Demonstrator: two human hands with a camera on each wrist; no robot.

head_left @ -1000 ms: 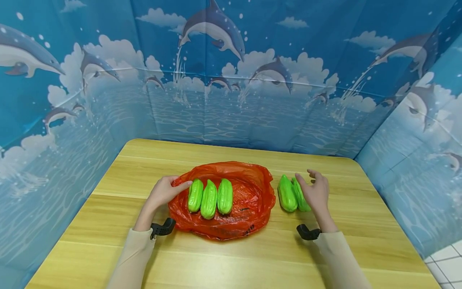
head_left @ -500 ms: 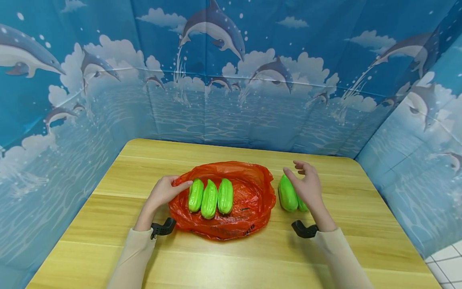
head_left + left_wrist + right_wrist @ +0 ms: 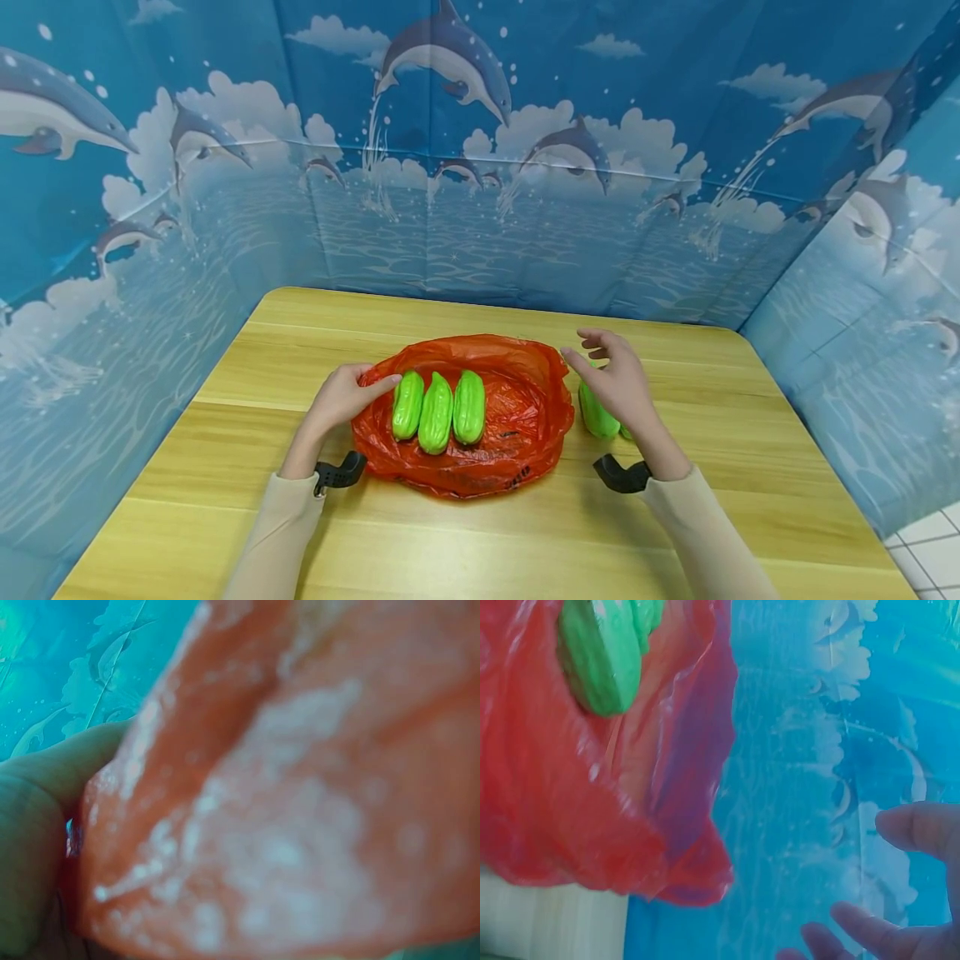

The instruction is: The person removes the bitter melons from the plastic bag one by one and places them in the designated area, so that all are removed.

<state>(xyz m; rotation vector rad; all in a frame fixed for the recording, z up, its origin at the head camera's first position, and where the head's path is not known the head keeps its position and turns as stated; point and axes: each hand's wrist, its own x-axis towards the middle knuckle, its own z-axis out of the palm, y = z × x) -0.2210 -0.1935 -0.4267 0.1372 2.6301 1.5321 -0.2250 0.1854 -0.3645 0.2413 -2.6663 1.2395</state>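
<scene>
In the head view, my left hand [image 3: 345, 400] grips the left rim of a red plastic bag [image 3: 517, 450], its thumb over the inner side. Inside the opened bag, three bright green ribbed gourds [image 3: 436, 414] lie side by side, left of the middle. My right hand [image 3: 618, 379] is in the air just right of the bag, fingers relaxed and holding nothing. Below it, another green gourd [image 3: 597, 412] lies on the table, and a further one is almost hidden behind the hand. The red film [image 3: 285, 795] fills most of the left wrist view.
A light wooden table [image 3: 450, 550] bears everything. Blue curtains [image 3: 465, 217] with dolphins hang behind and at both sides. Black wrist mounts [image 3: 341, 471] project inward from both wrists.
My right hand has moved left from over the two loose gourds toward the bag's right rim, with nothing in it. The left hand, bag and gourds have stayed put.
</scene>
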